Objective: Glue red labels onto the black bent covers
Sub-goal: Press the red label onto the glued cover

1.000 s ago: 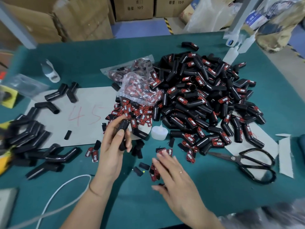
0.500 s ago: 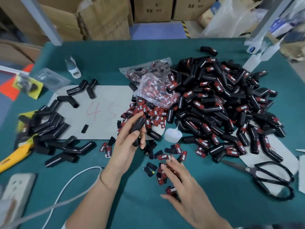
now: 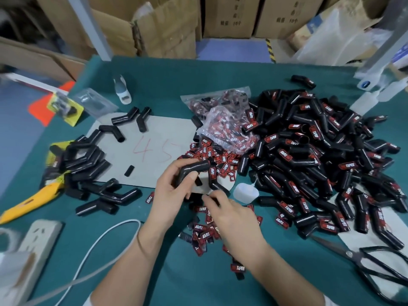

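Head view: near the table's front edge, the left hand (image 3: 171,191) grips an unlabelled black bent cover (image 3: 191,172) while the right hand (image 3: 231,219) appears to pinch something among loose red labels (image 3: 204,233); the next move likely requires gluing one on.

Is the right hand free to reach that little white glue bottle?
Probably yes: the right hand sits just left of the glue bottle, with only loose red labels between, though its fingertips may be pinching something.

Bare covers (image 3: 86,164) left, labelled heap (image 3: 320,160) right.
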Demonstrator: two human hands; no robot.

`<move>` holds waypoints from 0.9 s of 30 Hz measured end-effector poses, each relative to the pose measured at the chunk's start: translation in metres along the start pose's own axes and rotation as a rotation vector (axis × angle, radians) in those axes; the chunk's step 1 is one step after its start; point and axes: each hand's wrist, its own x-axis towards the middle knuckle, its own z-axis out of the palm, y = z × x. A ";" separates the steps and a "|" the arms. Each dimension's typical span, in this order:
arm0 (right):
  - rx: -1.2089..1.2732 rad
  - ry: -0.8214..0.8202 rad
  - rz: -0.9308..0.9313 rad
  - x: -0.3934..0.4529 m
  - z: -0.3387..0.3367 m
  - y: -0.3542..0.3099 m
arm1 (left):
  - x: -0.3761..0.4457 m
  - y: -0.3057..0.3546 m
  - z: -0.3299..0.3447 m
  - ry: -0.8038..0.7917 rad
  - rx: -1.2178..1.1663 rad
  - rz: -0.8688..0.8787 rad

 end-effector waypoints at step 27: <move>0.648 0.084 0.290 -0.010 -0.016 0.079 | -0.010 0.005 0.009 -0.137 -0.577 -0.199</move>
